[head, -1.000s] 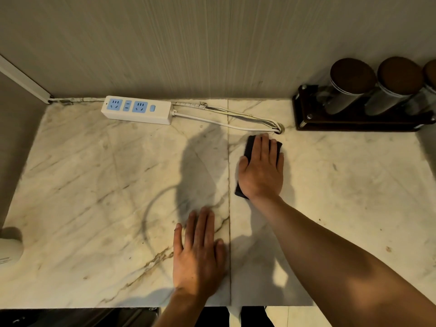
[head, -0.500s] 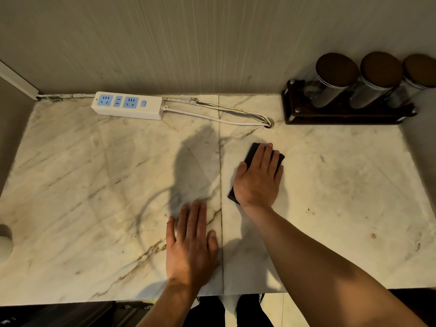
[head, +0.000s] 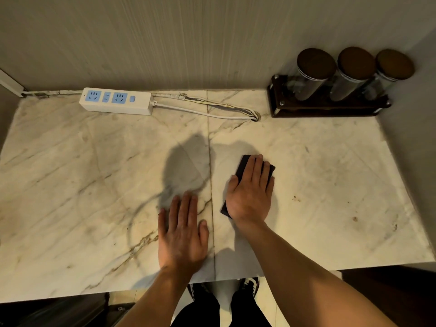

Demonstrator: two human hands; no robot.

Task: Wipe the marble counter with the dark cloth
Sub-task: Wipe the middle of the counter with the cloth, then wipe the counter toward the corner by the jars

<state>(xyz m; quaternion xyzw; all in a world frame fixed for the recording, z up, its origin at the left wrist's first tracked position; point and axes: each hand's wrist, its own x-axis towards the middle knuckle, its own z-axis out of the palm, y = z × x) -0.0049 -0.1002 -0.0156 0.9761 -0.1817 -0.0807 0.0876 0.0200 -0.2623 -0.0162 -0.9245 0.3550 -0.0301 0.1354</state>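
The marble counter (head: pixel 82 185) is pale with brown veins and a straight seam down its middle. A folded dark cloth (head: pixel 243 167) lies flat just right of that seam, mostly covered by my right hand (head: pixel 251 192), which presses down on it with fingers together. Only the cloth's far corners and a near-left corner show. My left hand (head: pixel 181 234) rests flat, palm down, on the marble left of the seam, close to the front edge, holding nothing.
A white power strip (head: pixel 115 101) with blue sockets lies at the back, its cable (head: pixel 212 113) running right to a hole. A dark wooden rack (head: pixel 325 109) with three lidded jars (head: pixel 315 72) stands in the back right corner. Small brown specks (head: pixel 354 218) dot the right side.
My right hand has slid the cloth toward me, away from the cable hole at the back. The left hand stays planted on the counter. The camera has tilted down a little.
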